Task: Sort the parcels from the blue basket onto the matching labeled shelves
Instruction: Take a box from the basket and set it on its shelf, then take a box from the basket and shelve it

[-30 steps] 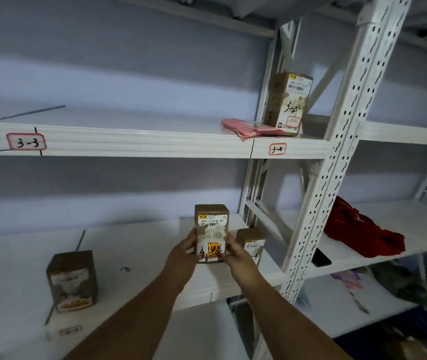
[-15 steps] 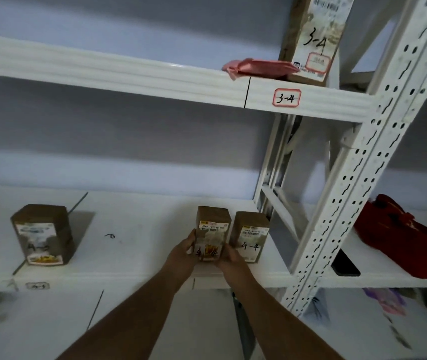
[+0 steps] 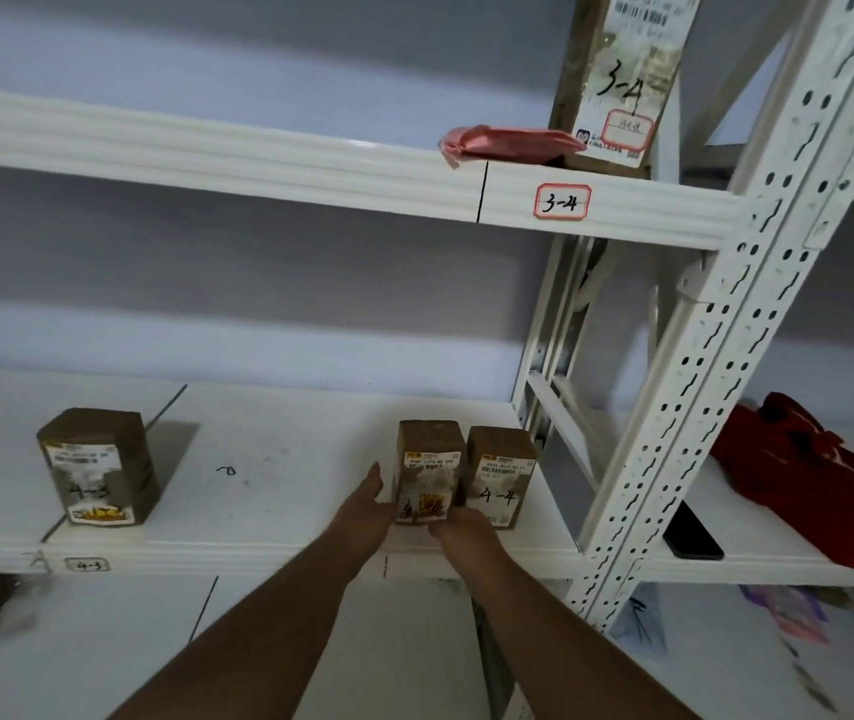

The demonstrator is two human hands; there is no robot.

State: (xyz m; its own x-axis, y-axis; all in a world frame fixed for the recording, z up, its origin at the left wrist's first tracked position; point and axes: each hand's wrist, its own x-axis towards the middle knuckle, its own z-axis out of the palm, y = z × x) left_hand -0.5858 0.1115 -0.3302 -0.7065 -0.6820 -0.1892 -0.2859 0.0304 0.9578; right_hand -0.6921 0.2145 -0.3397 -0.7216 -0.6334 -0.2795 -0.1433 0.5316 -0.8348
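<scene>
Here the brown parcel [image 3: 427, 472] stands upright on the lower shelf [image 3: 269, 550], near its front edge. Left hand [image 3: 370, 506] lies against the parcel's left side, fingers straight and together. Right hand [image 3: 458, 522] is at its lower right corner; finger state cannot be told. Touching the parcel's right side: a second box marked 4-4 [image 3: 500, 478]. Well left of the parcel: a box marked 4-3 [image 3: 97, 467]. Above and right of the parcel, on the upper shelf [image 3: 269, 163]: a pink bag [image 3: 508, 142] and a tall box marked 3-4 [image 3: 622, 80].
</scene>
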